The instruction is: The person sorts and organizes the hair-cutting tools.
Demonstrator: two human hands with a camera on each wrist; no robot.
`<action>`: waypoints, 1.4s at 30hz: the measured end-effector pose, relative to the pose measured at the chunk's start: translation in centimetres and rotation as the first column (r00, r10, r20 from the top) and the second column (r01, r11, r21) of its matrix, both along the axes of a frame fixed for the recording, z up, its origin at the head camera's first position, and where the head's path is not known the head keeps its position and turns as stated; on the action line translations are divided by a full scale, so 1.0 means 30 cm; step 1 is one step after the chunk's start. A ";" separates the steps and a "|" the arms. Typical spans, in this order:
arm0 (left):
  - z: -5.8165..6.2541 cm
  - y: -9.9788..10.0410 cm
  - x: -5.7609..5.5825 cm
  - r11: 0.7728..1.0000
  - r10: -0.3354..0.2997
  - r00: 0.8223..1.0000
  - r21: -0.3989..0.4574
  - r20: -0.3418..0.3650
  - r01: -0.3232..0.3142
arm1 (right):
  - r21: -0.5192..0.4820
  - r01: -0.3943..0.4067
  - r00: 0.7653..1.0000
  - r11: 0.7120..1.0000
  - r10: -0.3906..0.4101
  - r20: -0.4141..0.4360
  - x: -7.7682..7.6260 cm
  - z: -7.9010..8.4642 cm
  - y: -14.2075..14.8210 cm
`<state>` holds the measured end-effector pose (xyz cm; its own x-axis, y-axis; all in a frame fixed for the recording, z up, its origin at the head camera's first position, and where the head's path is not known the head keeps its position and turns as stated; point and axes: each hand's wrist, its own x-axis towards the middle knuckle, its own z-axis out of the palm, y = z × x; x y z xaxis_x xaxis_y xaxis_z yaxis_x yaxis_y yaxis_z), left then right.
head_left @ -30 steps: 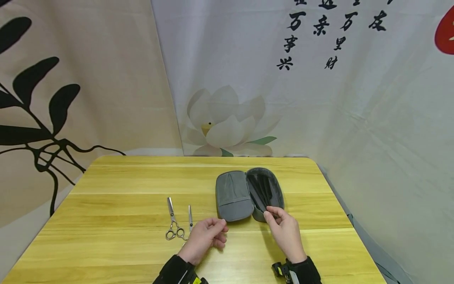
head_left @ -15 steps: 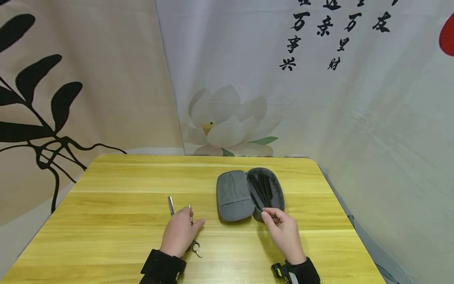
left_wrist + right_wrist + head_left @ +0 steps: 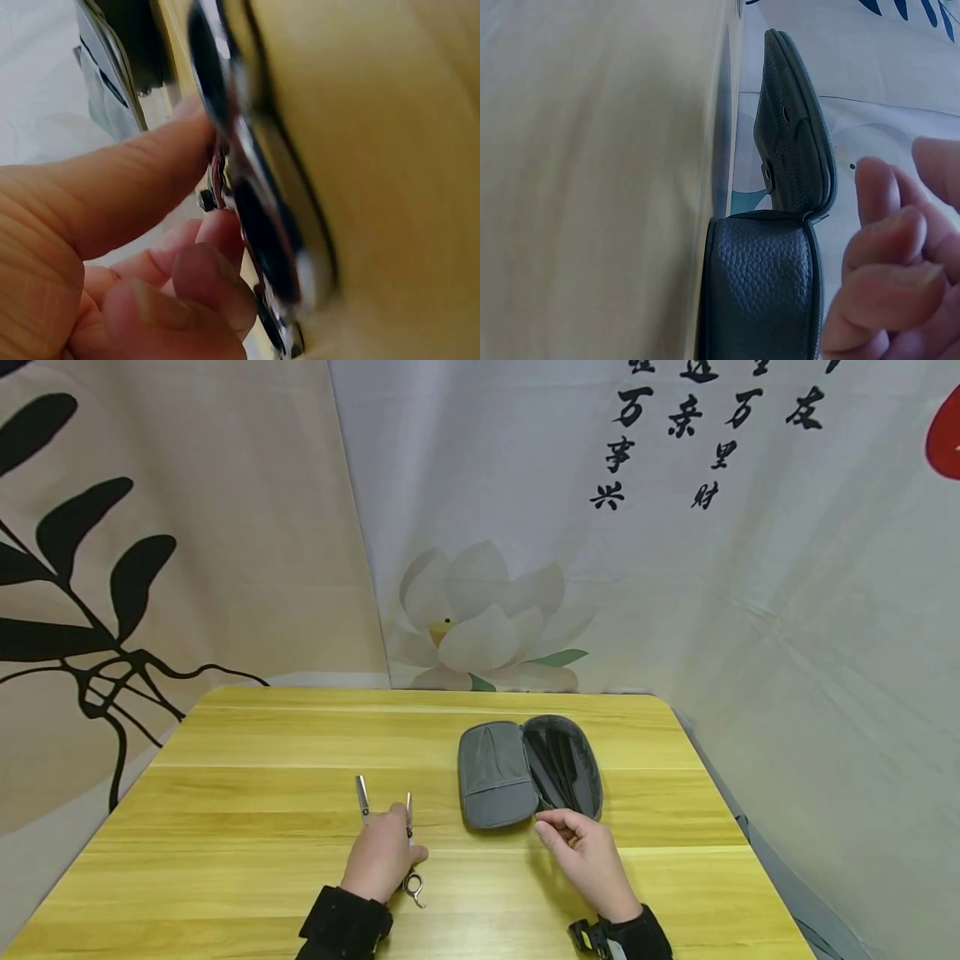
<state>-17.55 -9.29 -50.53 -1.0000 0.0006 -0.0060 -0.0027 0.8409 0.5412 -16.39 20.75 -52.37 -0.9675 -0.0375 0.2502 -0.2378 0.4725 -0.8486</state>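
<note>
My left hand [image 3: 381, 856] reaches down over two pairs of metal scissors lying on the table. It pinches the right-hand scissors [image 3: 409, 806] between thumb and fingers; their finger ring sticks out below the thumb. Close up in the left wrist view, the steel handles [image 3: 259, 161] stand between thumb and fingertips, low over the wood. Only the blade of the other scissors [image 3: 362, 789] shows, the rest hidden by the hand. Just in front of a grey zip case [image 3: 495, 777], my right hand [image 3: 588, 860] hovers with loosely curled fingers and nothing in them.
The case lies unfolded, a pocketed flap to the left and a deeper half to the right holding several slim black items [image 3: 557, 760]. All stands on a wooden table [image 3: 262, 827], with printed cloth [image 3: 480, 527] hanging behind it.
My left hand has moved left onto the scissors and now grips the right-hand pair, which has shifted slightly right. My right hand has drawn back from the case, a little left and nearer.
</note>
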 end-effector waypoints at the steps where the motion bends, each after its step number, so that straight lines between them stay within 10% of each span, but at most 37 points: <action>1: 0.001 0.002 0.002 1.000 -0.008 1.000 0.004 0.004 0.008 | 0.006 -0.002 1.000 1.000 0.002 0.001 0.000 0.000 0.000; 17: 0.000 0.012 0.007 0.996 -0.089 0.994 0.030 0.058 0.087 | 0.024 -0.006 1.000 1.000 0.005 0.030 0.003 0.009 -0.003; 34: -0.022 0.032 0.026 0.980 -0.126 0.992 -0.154 0.008 0.126 | 0.029 0.004 1.000 1.000 -0.004 0.016 0.005 0.001 -0.001; 42: -0.001 0.021 0.015 0.990 -0.107 0.993 -0.083 0.049 0.111 | 0.034 0.004 1.000 0.999 -0.004 0.005 0.001 0.003 0.000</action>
